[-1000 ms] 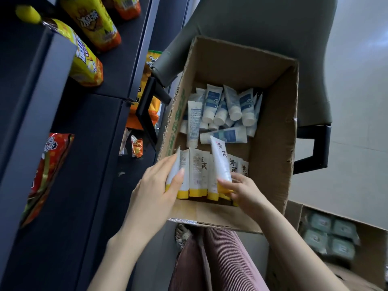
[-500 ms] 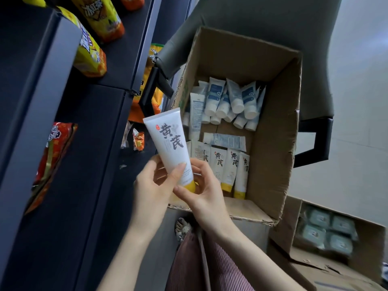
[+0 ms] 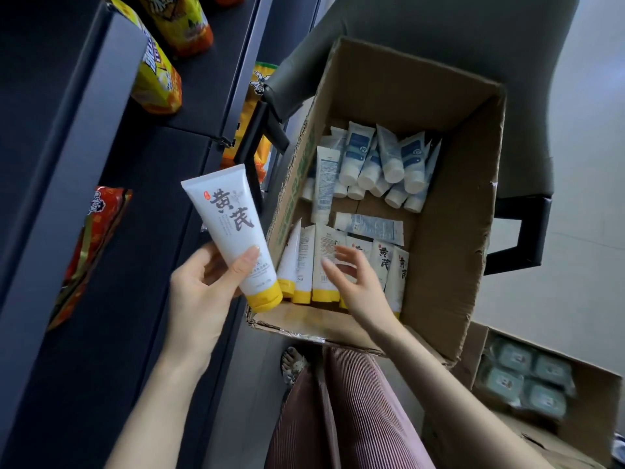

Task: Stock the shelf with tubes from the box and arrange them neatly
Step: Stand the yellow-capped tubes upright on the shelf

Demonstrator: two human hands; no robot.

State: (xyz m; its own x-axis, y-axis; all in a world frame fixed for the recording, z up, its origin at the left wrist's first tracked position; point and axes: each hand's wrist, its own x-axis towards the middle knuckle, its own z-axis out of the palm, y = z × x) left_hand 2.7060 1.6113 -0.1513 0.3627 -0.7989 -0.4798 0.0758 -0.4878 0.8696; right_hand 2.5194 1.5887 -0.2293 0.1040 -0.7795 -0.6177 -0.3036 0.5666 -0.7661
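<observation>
Head view, looking down. Grips, in the left hand [image 3: 199, 292], a white plastic tube with a yellow cap and dark brush lettering [image 3: 233, 231]: thumb across the front just above the cap, fingers [image 3: 199, 262] curled behind, cap down, crimped end tilted up and away to the left. Holds it outside the brown cardboard box [image 3: 449, 231], just left of the near-left corner, in front of the dark shelf [image 3: 145, 204].

Hovers inside the box with the right hand [image 3: 358, 286], fingers [image 3: 348, 257] spread wide and loosely bent, holding nothing, over a row of matching white yellow-capped tubes [image 3: 304, 262] standing cap-down against the near wall; cannot tell whether the fingertips touch them. Just beyond those fingers, one pale blue-printed tube [image 3: 368, 226] lying flat; farther beyond, a cluster of white-and-blue tubes [image 3: 372, 164] leaning at the far end.

Left of the gripping fingers, a red snack packet [image 3: 94, 238] on the shelf; above it, yellow snack bags [image 3: 155, 79]. Beyond the box, a grey chair [image 3: 439, 45].
</observation>
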